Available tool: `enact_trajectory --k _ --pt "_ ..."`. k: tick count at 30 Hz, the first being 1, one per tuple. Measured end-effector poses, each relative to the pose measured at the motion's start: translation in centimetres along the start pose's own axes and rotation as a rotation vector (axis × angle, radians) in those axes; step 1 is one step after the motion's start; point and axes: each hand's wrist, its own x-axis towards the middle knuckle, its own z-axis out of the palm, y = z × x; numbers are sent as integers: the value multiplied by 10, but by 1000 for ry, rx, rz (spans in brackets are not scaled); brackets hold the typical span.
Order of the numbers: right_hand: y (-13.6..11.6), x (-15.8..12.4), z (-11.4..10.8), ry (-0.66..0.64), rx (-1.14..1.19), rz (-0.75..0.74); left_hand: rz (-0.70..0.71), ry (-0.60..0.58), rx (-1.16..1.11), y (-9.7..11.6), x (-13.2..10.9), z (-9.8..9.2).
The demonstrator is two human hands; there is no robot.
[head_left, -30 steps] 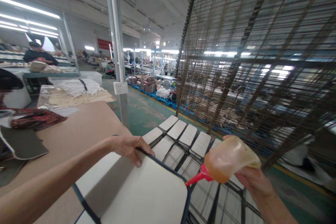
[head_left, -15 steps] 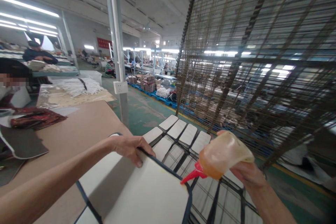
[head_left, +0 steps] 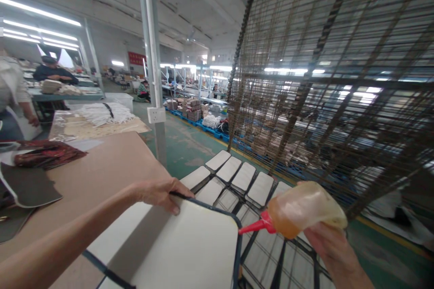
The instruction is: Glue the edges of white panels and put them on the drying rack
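My left hand (head_left: pixel 158 194) grips the far edge of a white rounded panel (head_left: pixel 190 248) with dark blue edging, its thumb on the white face. In my right hand (head_left: pixel 327 244) is a squeeze bottle (head_left: pixel 305 210), tipped on its side, with amber liquid showing through its cloudy wall. Its red nozzle (head_left: pixel 256 226) points left, the tip at the panel's dark edging just below the far right corner. Another white panel (head_left: pixel 118 230) lies under or beside the held one, partly hidden by my left forearm.
Right of the panel, a wire rack (head_left: pixel 257 253) carries rows of white dark-edged pieces (head_left: pixel 244 176); its tall mesh part (head_left: pixel 305 54) rises behind. At left stands a brown-topped table (head_left: pixel 111 162) with dark and red cloth pieces (head_left: pixel 50 153). A post (head_left: pixel 152 54) and co-workers are beyond.
The nozzle tip has gone round the panel's far right corner onto its right edge. Bottle and right hand have shifted right, the left hand slightly left. A person at far left now stands upright.
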Motion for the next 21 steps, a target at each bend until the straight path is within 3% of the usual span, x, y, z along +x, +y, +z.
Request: enact_trajectory --k 8,16,21 --pt "13 -1 -1 100 71 -94 21 35 -53 -14 0 0" --pt "16 2 -7 44 70 -137 8 65 -202 -16 -3 2" --pt "15 -2 1 97 70 -139 -5 72 -265 -17 -6 4"
